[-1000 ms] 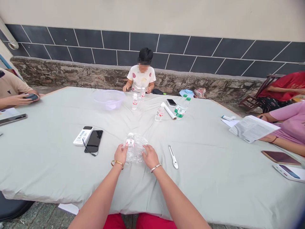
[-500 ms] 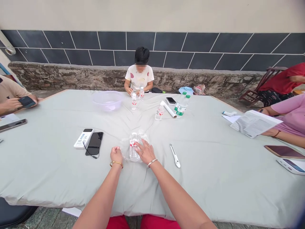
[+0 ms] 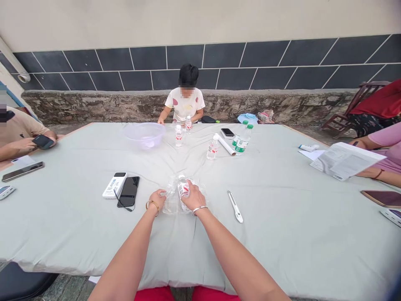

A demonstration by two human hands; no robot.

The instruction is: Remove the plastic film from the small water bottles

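A clear water bottle with a red and white label lies on a crinkled clear plastic wrapper in front of me. My right hand is closed round the bottle's right side, thumb across its lower part. On the left, my left hand pinches the edge of the wrapper. A white utility knife lies to the right of my right hand. Left of my left hand are a black phone and a white power bank.
Across the cloth-covered table sits a person, near several bottles, a purple basin and a paper roll. Two green-capped bottles stand farther right. At the right, another person holds a printed sheet; one at left holds a phone.
My right hand has gone from lying spread over the bottle to gripping it, and the bottle is turned slightly. My left hand has pulled the wrapper out flatter. The view has shifted a little.
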